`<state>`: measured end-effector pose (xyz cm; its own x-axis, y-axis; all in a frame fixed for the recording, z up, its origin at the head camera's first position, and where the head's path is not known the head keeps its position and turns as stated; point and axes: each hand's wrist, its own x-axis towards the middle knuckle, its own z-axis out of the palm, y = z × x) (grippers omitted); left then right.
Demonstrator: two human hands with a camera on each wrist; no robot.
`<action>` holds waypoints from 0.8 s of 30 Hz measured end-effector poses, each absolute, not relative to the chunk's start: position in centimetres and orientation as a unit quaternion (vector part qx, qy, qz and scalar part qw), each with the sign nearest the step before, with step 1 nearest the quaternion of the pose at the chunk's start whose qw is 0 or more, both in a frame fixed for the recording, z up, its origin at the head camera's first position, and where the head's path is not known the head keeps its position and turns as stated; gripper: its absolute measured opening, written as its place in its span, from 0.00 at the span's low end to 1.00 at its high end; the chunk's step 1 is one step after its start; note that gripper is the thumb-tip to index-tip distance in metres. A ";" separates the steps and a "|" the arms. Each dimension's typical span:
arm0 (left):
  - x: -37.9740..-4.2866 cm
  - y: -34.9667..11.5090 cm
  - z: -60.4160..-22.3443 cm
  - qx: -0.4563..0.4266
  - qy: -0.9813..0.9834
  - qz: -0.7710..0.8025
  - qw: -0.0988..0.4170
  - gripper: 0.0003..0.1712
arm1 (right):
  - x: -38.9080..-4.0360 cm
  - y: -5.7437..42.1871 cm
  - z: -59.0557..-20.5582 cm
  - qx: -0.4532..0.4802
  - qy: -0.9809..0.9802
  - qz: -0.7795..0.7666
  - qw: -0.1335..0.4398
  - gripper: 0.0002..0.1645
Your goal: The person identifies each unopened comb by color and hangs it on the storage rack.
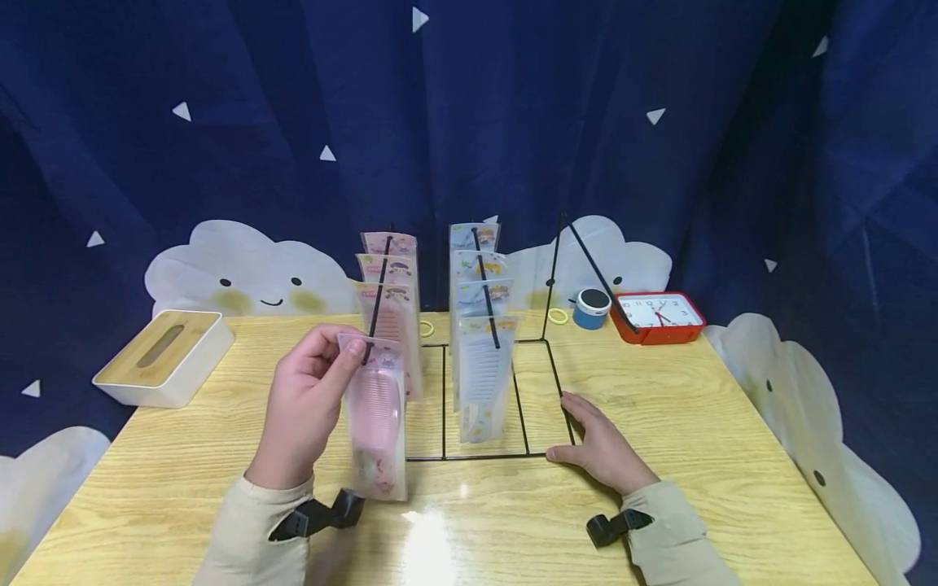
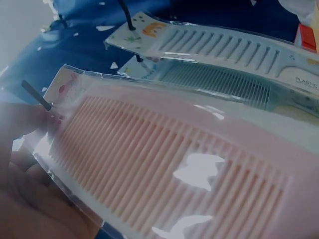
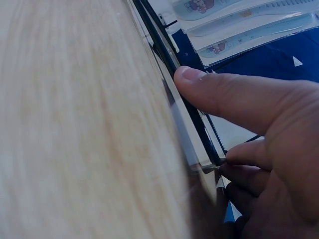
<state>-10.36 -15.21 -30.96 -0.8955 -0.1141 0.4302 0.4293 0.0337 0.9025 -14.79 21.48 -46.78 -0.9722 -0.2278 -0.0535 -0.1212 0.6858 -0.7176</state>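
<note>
Between thumb and fingers, my left hand (image 1: 303,407) pinches the top corner of a packaged pink comb (image 1: 379,411). The tip of a black hook (image 2: 37,95) pokes out through the top of that package in the left wrist view. Behind it, more pink comb packages (image 1: 386,268) hang on the same hook. Packaged blue combs (image 1: 484,378) hang in a row from the hook beside it. At the front right corner of the black wire rack (image 1: 484,456), my right hand (image 1: 604,448) rests with thumb on the front bar and fingertips along the side bar.
A tissue box (image 1: 167,358) with a wooden lid stands at the left. At the back right are a blue round speaker (image 1: 592,313) and a red clock (image 1: 659,335). A bare black hook (image 1: 597,268) slants out near them. Yellow rings (image 1: 558,316) lie behind the rack.
</note>
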 end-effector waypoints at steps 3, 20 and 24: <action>-11.0 -15.2 -31.0 -0.106 -0.692 -0.686 0.197 0.06 | -14.8 21.5 -46.8 -0.094 0.915 -0.386 0.071 0.59; -13.2 -15.5 -32.2 -0.127 -0.685 -0.692 0.186 0.05 | -14.6 21.6 -47.0 -0.087 0.913 -0.396 0.048 0.55; -13.3 -15.9 -33.3 -0.115 -0.698 -0.686 0.171 0.06 | -14.4 21.9 -47.4 -0.052 0.907 -0.418 0.019 0.47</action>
